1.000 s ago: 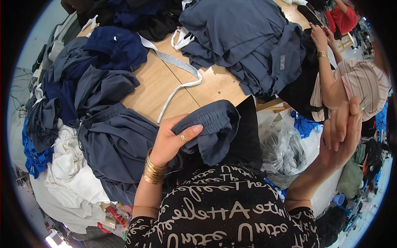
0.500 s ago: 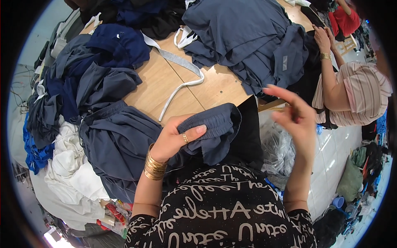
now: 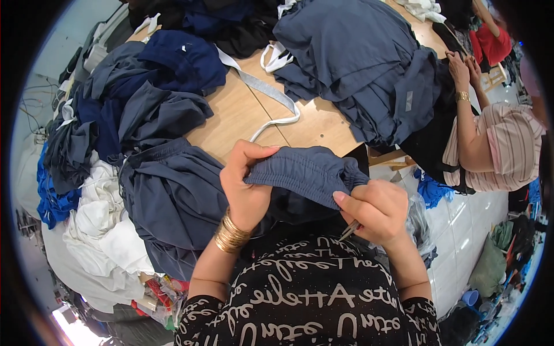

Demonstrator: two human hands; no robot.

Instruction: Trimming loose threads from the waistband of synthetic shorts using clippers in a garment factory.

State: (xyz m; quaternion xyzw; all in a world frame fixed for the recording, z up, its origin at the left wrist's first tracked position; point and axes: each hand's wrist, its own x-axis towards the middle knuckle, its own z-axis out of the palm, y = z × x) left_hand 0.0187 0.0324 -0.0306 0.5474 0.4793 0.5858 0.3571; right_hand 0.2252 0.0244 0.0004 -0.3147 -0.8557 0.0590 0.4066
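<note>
Between my two hands a dark grey-blue elastic waistband [image 3: 300,170] is held stretched sideways, its gathered ribs showing. My left hand [image 3: 247,180], with gold bangles at the wrist, pinches its left end between thumb and fingers. The right end is gripped by my right hand [image 3: 378,210], thumb on top of the cloth. A small pointed metal tool [image 3: 350,230] sticks out below the right fingers; its handle is hidden in the palm. The rest of this garment hangs toward my lap, and I cannot make out its full shape.
A wooden table [image 3: 231,115] bears a heap of grey garments [image 3: 352,63], navy cloth [image 3: 182,63] and a pale strip [image 3: 268,92]. Grey trousers [image 3: 173,196] and white cloth [image 3: 107,213] lie at left. At right a co-worker in a striped top [image 3: 496,144] handles dark cloth.
My right hand has come down and left from the air and taken hold of the waistband's right end. The waistband is now spread wider between both hands. The view has shifted slightly.
</note>
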